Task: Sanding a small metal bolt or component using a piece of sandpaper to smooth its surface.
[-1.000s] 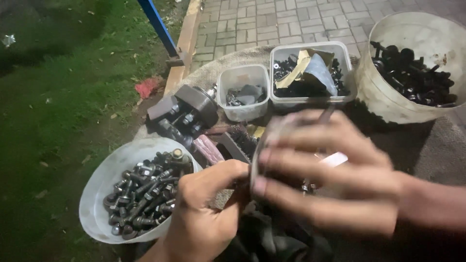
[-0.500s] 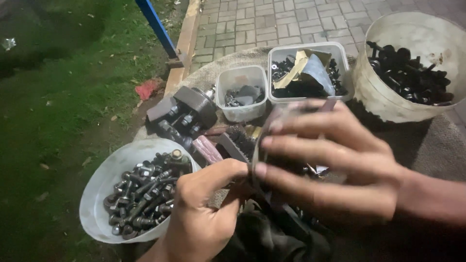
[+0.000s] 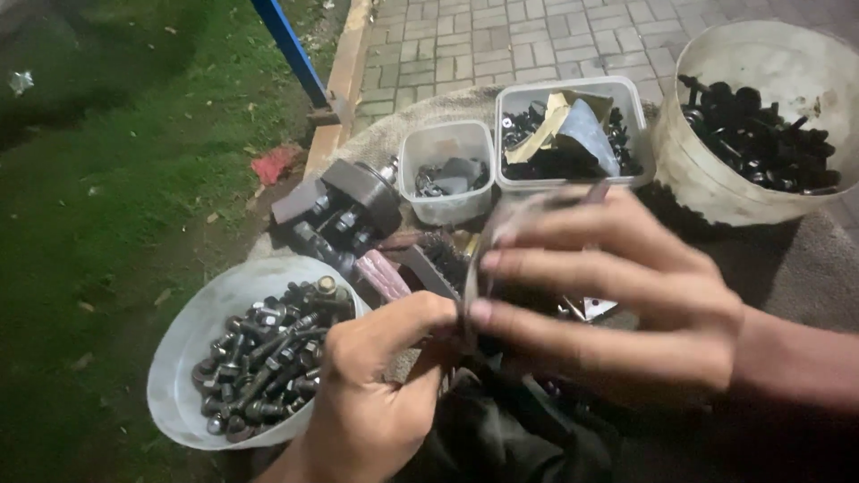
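Both hands [image 3: 501,349] | fingers [image 3: 537,264] grasping ring [image 3: 474,268] — on edge, axis sideways

Left hand [image 3: 376,394] enters from the bottom edge, fingers curled, thumb tip pressed toward the right fingertips. Right hand [image 3: 617,304] enters from the right edge, back facing the camera, fingers [image 3: 555,268] extended leftward and slightly spread. Both grips meet at centre.
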